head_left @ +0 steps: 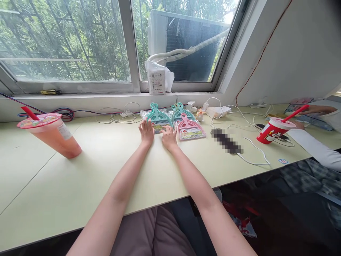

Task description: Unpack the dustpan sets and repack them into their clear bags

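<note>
Near the back of the pale table, my left hand (pixel 146 132) rests with bent, spread fingers on the left edge of a green dustpan-and-brush set (pixel 157 116) in clear wrapping. My right hand (pixel 168 136), fingers apart, touches the front right edge of that same set. Neither hand is wrapped round anything. Just to the right lie another green set (pixel 183 113) and, in front of it, a pink set (pixel 190 128) with a printed card. My fingers hide part of the first set's lower edge.
A tall pink drink cup (pixel 55 137) stands at the left. Toward the right are a blurred dark device (pixel 226 141), white cables, a red cup (pixel 274 131) and another person's arm (pixel 314 147). A boxed item (pixel 157 83) sits on the windowsill.
</note>
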The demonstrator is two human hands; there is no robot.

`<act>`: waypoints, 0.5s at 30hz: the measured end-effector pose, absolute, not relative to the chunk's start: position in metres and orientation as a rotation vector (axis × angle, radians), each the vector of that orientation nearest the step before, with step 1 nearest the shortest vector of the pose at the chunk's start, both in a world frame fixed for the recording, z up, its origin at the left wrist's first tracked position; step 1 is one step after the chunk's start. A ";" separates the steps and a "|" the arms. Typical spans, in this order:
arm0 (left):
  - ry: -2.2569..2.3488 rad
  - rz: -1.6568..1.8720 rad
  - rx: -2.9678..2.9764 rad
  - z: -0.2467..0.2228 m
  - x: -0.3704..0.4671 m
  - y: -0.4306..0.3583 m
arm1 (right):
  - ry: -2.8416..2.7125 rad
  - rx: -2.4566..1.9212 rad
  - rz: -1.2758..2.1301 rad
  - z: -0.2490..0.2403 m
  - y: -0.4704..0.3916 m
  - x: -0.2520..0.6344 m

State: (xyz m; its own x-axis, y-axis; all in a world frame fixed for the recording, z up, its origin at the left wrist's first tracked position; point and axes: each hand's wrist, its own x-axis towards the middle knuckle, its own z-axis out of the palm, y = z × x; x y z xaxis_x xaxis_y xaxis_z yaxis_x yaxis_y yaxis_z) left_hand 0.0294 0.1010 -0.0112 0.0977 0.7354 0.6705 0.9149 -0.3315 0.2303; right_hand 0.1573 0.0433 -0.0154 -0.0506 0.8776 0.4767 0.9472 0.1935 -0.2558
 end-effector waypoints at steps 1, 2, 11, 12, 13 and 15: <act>-1.581 -1.034 -2.159 -0.011 0.030 0.100 | -1.965 -1.690 -0.154 -0.015 0.043 0.157; -1.530 -1.013 -2.183 -0.012 0.031 0.098 | -1.986 -1.680 -0.142 -0.015 0.043 0.157; -1.501 -1.114 -2.263 -0.008 0.031 0.093 | -2.052 -1.632 -0.095 -0.019 0.046 0.155; -1.504 -1.120 -2.273 -0.008 0.031 0.092 | -2.052 -1.630 -0.089 -0.020 0.046 0.155; -1.506 -1.124 -2.284 -0.007 0.031 0.091 | -2.049 -1.628 -0.081 -0.021 0.047 0.156; -1.512 -1.127 -2.298 -0.006 0.031 0.089 | -2.043 -1.622 -0.061 -0.021 0.047 0.156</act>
